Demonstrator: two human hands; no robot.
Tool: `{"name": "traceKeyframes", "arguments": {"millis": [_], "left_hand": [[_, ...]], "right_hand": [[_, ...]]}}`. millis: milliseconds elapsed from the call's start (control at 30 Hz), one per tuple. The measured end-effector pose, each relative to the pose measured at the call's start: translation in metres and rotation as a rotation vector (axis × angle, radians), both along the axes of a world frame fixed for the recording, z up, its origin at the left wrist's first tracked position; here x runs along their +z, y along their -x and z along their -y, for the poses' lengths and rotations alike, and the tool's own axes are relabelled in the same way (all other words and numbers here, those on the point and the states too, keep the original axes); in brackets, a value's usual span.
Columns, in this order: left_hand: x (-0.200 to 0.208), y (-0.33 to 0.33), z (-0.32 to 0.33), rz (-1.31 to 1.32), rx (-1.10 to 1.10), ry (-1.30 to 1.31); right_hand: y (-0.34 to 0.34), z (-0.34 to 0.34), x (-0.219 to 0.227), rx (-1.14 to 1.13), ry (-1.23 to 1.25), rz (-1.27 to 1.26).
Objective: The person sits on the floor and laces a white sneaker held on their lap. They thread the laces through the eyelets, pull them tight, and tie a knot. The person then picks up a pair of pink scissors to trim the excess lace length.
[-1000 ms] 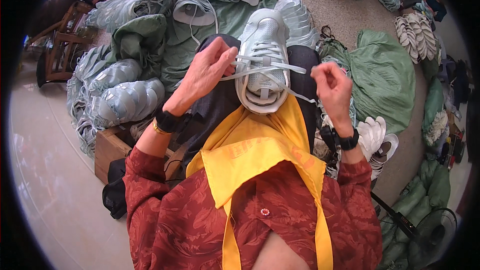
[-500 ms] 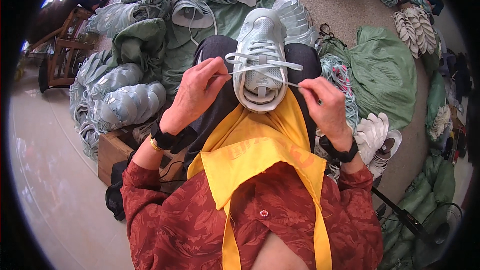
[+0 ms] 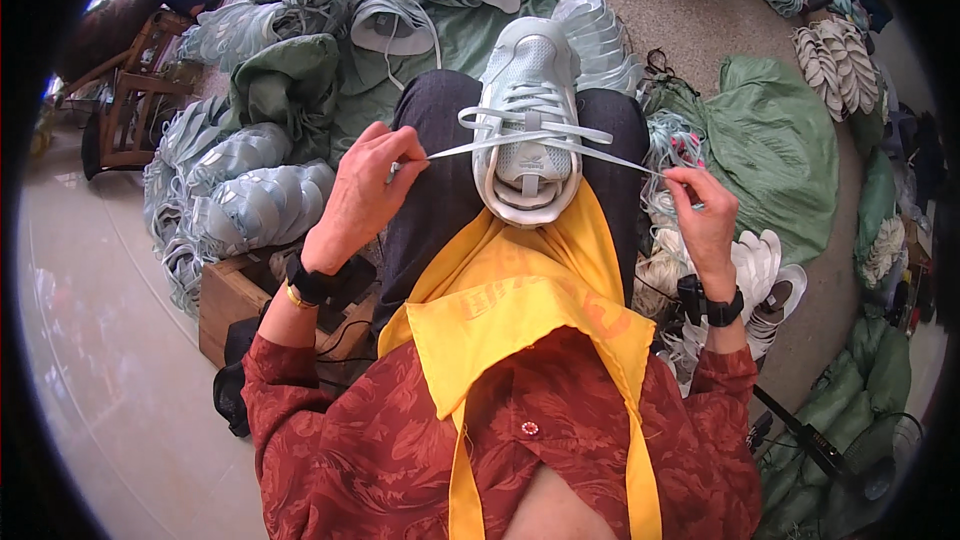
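Observation:
A pale grey-green sneaker [image 3: 530,70] rests between my knees, its toe pointing away and its heel opening near the yellow apron [image 3: 500,310]. A pale shoelace [image 3: 620,159] crosses over the tongue and stretches out to both sides, with a loop lying at the left of the crossing. On the left, my left hand [image 3: 365,190] pinches one lace end between thumb and fingers. My right hand [image 3: 706,220] grips the other end to the right of the shoe. Both ends look taut.
Stacks of pale shoe uppers [image 3: 265,210] lie at the left, more at the top. A wooden box [image 3: 228,315] stands by my left arm. At the right are a green sack [image 3: 775,155], a bundle of laces [image 3: 665,140] and white shoe pieces [image 3: 757,260].
My hands have moved apart, the left to the left and the right farther right and down. The lace between them has been drawn straighter and tighter across the shoe.

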State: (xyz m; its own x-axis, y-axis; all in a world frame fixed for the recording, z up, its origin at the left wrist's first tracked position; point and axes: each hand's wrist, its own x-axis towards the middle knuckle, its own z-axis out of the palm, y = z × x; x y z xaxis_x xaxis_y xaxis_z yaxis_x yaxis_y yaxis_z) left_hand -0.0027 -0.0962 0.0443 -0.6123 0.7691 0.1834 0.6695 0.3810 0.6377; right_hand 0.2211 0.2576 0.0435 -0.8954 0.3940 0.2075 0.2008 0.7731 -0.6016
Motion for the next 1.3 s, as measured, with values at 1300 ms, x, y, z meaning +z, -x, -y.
{"name": "traceKeyframes", "arguments": {"millis": [1300], "left_hand": [[0.089, 0.031, -0.063, 0.569, 0.101, -0.542]], "right_hand": [[0.074, -0.022, 0.06, 0.178, 1.13, -0.111]]}}
